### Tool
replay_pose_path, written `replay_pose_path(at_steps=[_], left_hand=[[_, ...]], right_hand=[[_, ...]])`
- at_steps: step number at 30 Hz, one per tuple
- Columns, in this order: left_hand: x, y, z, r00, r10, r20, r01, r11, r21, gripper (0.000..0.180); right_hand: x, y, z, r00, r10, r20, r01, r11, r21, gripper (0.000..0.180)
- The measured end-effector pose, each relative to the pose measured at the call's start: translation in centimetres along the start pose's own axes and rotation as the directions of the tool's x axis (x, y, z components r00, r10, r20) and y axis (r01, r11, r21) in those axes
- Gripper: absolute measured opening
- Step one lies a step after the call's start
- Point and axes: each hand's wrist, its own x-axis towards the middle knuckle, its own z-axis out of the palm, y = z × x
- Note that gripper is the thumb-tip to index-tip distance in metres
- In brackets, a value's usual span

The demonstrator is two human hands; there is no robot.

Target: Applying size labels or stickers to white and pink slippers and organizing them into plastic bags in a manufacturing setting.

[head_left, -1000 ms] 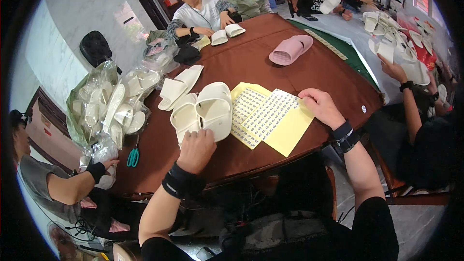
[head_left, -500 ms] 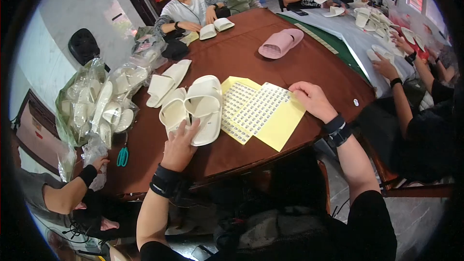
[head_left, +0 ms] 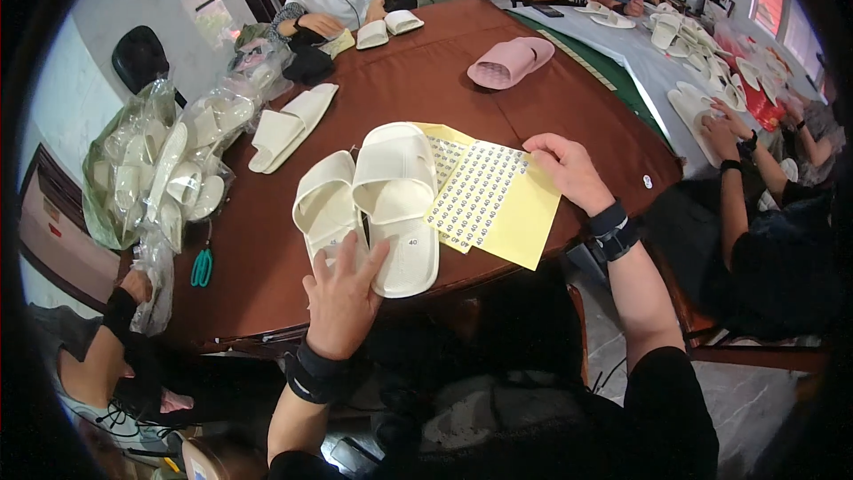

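Observation:
A pair of cream slide slippers lies in front of me, the left slipper (head_left: 324,191) and the right slipper (head_left: 400,204) side by side. Each insole bears a small printed sticker near the heel. My left hand (head_left: 342,298) spreads its fingers over the heels, touching the slippers. Beside them lies a yellow-backed sticker sheet (head_left: 520,218) with rows of small printed stickers on its left part. It overlaps a second sheet (head_left: 444,153), partly hidden beneath it and the right slipper. My right hand (head_left: 573,173) pinches the top sheet's upper right edge, its fingers curled.
Another cream pair (head_left: 293,129) lies farther left, near bagged slippers (head_left: 164,169) and teal-handled scissors (head_left: 203,267). A pink slipper (head_left: 511,62) sits mid-table. Across the brown table (head_left: 426,76) a person handles slippers; more people work at right, and one sits at left.
The slippers have shifted right and toward me under my left hand, covering more of the sheets. My right hand stays at the sheet's edge. My view has tilted slightly.

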Motion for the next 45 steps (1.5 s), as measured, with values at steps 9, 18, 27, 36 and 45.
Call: replay_pose_path(at_steps=[9, 18, 27, 36, 45], left_hand=[[-2.6, 1.9, -1.4, 0.998, 0.064, -0.030, -0.068, 0.981, -0.184, 0.061], [-0.4, 3.6, 0.5, 0.969, 0.181, -0.169, -0.229, 0.915, -0.334, 0.047], [1.7, 5.9, 0.7, 0.962, 0.144, -0.234, -0.211, 0.932, -0.296, 0.043], [2.6, 8.0, 1.3, 0.937, 0.200, -0.287, -0.280, 0.920, -0.274, 0.041], [2.4, 7.0, 2.5, 0.943, 0.188, -0.276, -0.267, 0.920, -0.288, 0.049]], right_hand=[[0.2, 0.4, 0.0, 0.998, 0.048, 0.046, -0.047, 0.999, -0.014, 0.023], [0.1, -0.1, 0.6, 0.998, 0.036, 0.059, -0.041, 0.996, 0.079, 0.021], [0.0, 1.1, 0.2, 0.999, 0.046, 0.027, -0.047, 0.998, 0.036, 0.021], [-1.3, -0.9, 0.3, 0.999, 0.027, -0.019, -0.027, 1.000, 0.011, 0.017], [-3.2, -2.2, -0.1, 0.964, -0.224, 0.145, 0.257, 0.923, -0.286, 0.021]])
